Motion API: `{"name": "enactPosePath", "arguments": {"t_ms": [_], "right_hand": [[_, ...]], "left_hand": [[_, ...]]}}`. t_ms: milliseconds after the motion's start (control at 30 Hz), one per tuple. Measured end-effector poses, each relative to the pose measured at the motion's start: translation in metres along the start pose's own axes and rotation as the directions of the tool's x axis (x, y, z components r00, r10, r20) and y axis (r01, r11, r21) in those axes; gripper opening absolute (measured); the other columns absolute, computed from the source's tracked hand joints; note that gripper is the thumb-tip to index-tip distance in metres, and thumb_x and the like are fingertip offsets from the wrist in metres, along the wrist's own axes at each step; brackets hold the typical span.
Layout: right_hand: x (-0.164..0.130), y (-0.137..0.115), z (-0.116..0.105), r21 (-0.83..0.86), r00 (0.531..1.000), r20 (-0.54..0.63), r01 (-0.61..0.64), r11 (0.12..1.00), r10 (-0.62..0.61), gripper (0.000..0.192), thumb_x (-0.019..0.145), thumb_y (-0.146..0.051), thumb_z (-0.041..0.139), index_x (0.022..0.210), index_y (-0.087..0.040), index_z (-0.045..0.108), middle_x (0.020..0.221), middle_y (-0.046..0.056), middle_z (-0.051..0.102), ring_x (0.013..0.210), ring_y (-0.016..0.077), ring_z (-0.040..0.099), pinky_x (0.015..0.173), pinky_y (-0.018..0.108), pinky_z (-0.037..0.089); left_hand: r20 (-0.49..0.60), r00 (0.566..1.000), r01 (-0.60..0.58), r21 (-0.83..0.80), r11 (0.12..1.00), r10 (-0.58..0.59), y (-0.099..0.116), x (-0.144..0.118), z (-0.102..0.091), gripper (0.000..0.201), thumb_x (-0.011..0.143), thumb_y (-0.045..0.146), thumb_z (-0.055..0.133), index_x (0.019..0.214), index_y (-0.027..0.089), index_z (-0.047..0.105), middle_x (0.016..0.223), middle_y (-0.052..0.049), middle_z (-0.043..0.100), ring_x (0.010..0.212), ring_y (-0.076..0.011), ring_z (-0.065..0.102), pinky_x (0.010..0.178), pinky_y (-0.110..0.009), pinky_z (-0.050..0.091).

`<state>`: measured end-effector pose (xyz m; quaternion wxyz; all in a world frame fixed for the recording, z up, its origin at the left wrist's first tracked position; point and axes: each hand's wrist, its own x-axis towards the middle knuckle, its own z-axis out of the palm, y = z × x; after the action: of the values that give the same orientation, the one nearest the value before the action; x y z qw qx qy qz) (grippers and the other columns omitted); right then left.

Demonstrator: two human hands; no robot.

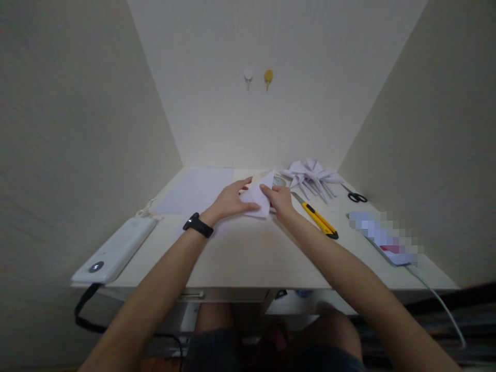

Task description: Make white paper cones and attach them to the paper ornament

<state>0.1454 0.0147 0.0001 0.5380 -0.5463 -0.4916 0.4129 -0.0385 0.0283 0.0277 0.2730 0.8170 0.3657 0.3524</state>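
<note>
A folded white paper (258, 199) is pinched between both hands above the tabletop (248, 253). Left hand (231, 200) fingers are pressed on its left edge; right hand (281, 200) fingers are closed on its right corner, just left of the yellow utility knife (318, 218).

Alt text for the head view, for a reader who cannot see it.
Both hands, left hand and right hand, hold a folded white paper on a pale desk. Right of them lie a yellow utility knife, folded paper shapes and scissors; a white device sits left.
</note>
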Motion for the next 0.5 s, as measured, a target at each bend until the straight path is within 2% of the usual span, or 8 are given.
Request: {"name": "enactPosePath", "arguments": {"t_ms": [67,167,333,433,500], "right_hand": [[0.002,0.002,-0.001,-0.084,0.998,-0.061,0.027,0.996,-0.032,0.046,0.075,-0.062,0.062,0.088,-0.018,0.067,0.084,0.011,0.070,0.083,0.0284,0.063,0.064,0.037,0.051],[0.005,0.003,-0.003,-0.137,0.994,-0.103,0.027,0.990,-0.041,0.049,0.075,-0.063,0.060,0.090,-0.017,0.069,0.078,0.009,0.069,0.079,0.0269,0.062,0.060,0.034,0.048],[0.006,0.000,-0.004,-0.042,0.998,-0.059,-0.006,0.999,0.003,0.043,0.074,-0.059,0.064,0.087,-0.018,0.067,0.082,0.010,0.070,0.080,0.0257,0.064,0.063,0.035,0.051],[0.005,-0.002,-0.006,0.034,0.999,0.044,-0.026,0.999,0.024,0.043,0.073,-0.059,0.067,0.089,-0.019,0.066,0.086,0.011,0.071,0.083,0.0276,0.066,0.067,0.038,0.054],[0.005,-0.003,-0.006,0.007,0.988,0.156,-0.018,1.000,0.017,0.047,0.074,-0.064,0.064,0.092,-0.020,0.065,0.088,0.012,0.071,0.086,0.0295,0.067,0.069,0.040,0.055]], "left_hand": [[0.044,0.985,-0.172,0.156,0.973,0.167,0.005,-0.003,0.008,0.116,0.047,0.053,0.090,0.147,0.019,0.043,0.152,-0.019,0.043,0.137,-0.0361,0.044,0.113,-0.049,0.034],[0.110,0.958,-0.286,0.269,0.920,0.266,0.009,-0.008,0.018,0.118,0.051,0.051,0.090,0.150,0.017,0.036,0.154,-0.020,0.038,0.142,-0.0350,0.036,0.117,-0.047,0.030],[0.074,0.958,-0.284,0.344,0.895,0.276,0.006,-0.012,0.020,0.095,0.069,0.045,0.083,0.149,0.019,0.038,0.150,-0.019,0.043,0.139,-0.0331,0.042,0.115,-0.047,0.034],[0.040,0.962,-0.264,0.386,0.884,0.270,0.004,-0.012,0.018,0.090,0.072,0.046,0.081,0.147,0.016,0.039,0.150,-0.021,0.042,0.140,-0.0343,0.040,0.115,-0.048,0.034],[0.002,0.967,-0.233,0.418,0.878,0.256,0.002,-0.011,0.017,0.089,0.073,0.047,0.080,0.146,0.013,0.041,0.151,-0.022,0.040,0.141,-0.0347,0.038,0.115,-0.048,0.033]]}}
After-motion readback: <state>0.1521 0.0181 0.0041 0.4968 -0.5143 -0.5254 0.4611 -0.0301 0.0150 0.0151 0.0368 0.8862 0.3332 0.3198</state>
